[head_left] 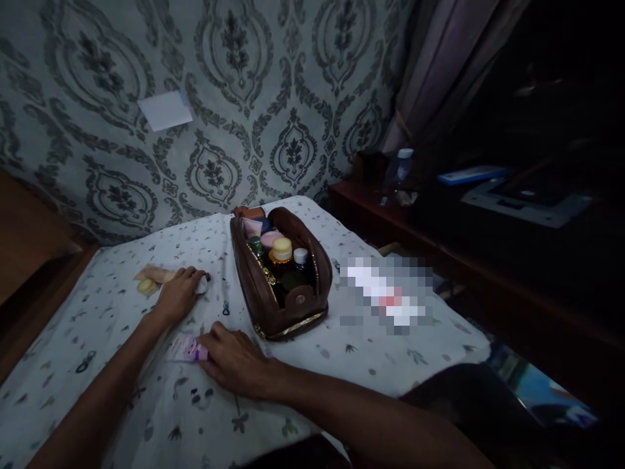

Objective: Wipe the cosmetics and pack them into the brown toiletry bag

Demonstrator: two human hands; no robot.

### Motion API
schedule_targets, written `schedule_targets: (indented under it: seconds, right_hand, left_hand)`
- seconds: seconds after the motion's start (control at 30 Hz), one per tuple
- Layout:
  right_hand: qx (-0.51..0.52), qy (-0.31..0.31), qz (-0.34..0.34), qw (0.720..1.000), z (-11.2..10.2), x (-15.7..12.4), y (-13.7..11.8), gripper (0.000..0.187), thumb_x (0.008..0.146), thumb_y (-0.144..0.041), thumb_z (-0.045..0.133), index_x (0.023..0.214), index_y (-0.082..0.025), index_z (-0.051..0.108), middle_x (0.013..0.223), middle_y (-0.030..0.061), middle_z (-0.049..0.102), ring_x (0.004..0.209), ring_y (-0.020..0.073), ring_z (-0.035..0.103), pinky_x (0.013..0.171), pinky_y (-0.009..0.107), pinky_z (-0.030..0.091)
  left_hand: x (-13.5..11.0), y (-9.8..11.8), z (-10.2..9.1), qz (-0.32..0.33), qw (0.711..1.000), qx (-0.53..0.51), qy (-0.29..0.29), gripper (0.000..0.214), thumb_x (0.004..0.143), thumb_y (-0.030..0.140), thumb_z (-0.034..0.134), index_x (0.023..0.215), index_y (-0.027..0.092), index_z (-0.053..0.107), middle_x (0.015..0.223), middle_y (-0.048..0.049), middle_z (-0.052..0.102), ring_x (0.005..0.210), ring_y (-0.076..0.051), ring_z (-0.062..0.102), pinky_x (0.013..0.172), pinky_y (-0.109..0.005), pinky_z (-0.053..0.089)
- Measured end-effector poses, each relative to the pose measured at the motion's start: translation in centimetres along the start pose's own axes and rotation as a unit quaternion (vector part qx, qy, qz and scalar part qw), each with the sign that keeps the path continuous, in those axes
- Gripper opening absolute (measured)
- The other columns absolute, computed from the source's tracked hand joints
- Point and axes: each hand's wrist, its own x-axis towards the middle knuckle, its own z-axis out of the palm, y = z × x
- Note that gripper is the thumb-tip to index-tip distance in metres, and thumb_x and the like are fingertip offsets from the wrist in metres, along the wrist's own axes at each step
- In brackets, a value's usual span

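An open brown toiletry pouch [273, 306] stands on a patterned white sheet [97, 365], filled with several small bottles and jars [282, 251]. My left hand [178, 293] rests left of the pouch, fingers curled over a small white object [202, 284]. My right hand [234, 361] lies near the pouch's front end, fingers pressed on a pink and purple sachet [188, 348]. A small yellow round item [146, 285] and a tan packet [155, 273] lie just left of my left hand.
A blurred-out white item [385, 293] lies right of the pouch. A dark wooden shelf [390, 215] with a clear bottle [401, 170] runs along the right. Patterned wallpaper with a white note [165, 109] is behind. A wooden ledge [29, 241] is at left.
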Motion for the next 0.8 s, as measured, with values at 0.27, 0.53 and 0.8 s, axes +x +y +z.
schedule_targets:
  seconds: [0.27, 0.53, 0.8]
  right_hand:
    - [0.174, 0.071, 0.079, 0.979, 0.0, 0.3, 0.8, 0.025, 0.093, -0.031, 0.052, 0.114, -0.017, 0.058, 0.11, 0.0082, 0.057, 0.098, 0.021, 0.058, 0.088, 0.035, 0.046]
    - [0.403, 0.171, 0.142, 0.888, 0.7, 1.7, 1.8, 0.036, 0.089, -0.032, 0.056, 0.122, -0.017, 0.054, 0.098, 0.0047, 0.062, 0.086, 0.0174, 0.061, 0.077, 0.03, 0.05]
    - [0.579, 0.177, 0.117, 0.787, 1.9, 2.8, 2.5, 0.01, 0.074, -0.024, 0.065, 0.082, -0.019, 0.06, 0.07, -0.0042, 0.058, 0.067, 0.013, 0.059, 0.067, 0.026, 0.048]
  left_hand:
    - [-1.3, 0.0, -0.6, -0.045, 0.996, -0.075, -0.01, 0.037, 0.076, 0.017, 0.046, 0.111, 0.015, 0.059, 0.108, -0.0128, 0.064, 0.102, -0.03, 0.061, 0.085, -0.038, 0.048]
    - [-7.1, 1.7, -2.3, 0.076, 0.968, -0.238, 0.004, 0.055, 0.066, 0.01, 0.041, 0.116, 0.021, 0.061, 0.116, -0.0061, 0.068, 0.107, -0.023, 0.063, 0.092, -0.032, 0.05]
    - [-9.0, 4.3, -3.4, 0.124, 0.981, -0.127, 0.081, 0.052, 0.076, 0.009, 0.043, 0.124, 0.023, 0.059, 0.107, -0.0074, 0.067, 0.1, -0.024, 0.061, 0.077, -0.031, 0.054]
